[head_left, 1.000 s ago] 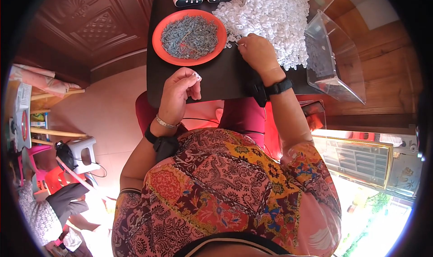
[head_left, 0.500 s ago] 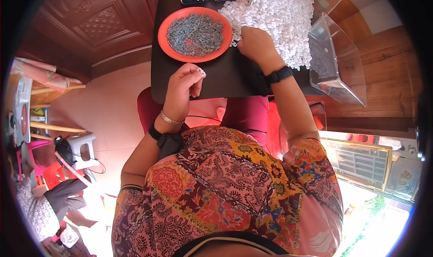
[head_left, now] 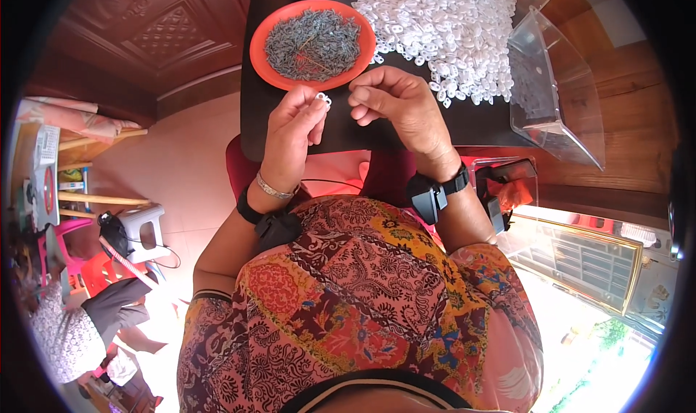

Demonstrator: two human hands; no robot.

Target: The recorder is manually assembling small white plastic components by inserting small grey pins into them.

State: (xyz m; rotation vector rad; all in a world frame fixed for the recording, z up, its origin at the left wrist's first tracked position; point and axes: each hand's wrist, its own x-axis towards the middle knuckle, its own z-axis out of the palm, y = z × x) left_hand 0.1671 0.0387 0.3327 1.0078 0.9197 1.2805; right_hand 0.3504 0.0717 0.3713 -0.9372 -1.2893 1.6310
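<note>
Patterned cloth of the person's top fills the near view; from it both forearms reach up to the dark bench [head_left: 478, 119]. I note wrist-worn black devices on each arm, plus a thin bracelet on the left.

Left hand [head_left: 290, 134]: grip closed, thumb and forefinger pinching a small white ring piece [head_left: 323, 98] just above the bench's near edge. Right hand [head_left: 399, 105]: fingers curled in toward that piece, tips close beside it; I cannot tell if they pinch anything of their own or merely meet the ring.

Beyond the hands, an orange plate [head_left: 261, 54] holds a heap of small grey pins [head_left: 312, 43]. Right of it, a wide pile of white rings [head_left: 449, 29] spreads over the bench top. Farther right, a clear plastic bin [head_left: 554, 87] sits tipped at the bench edge, with few pieces visible inside.

My judgement: work is early. One piece in hand, both heaps large, bin nearly bare.
</note>
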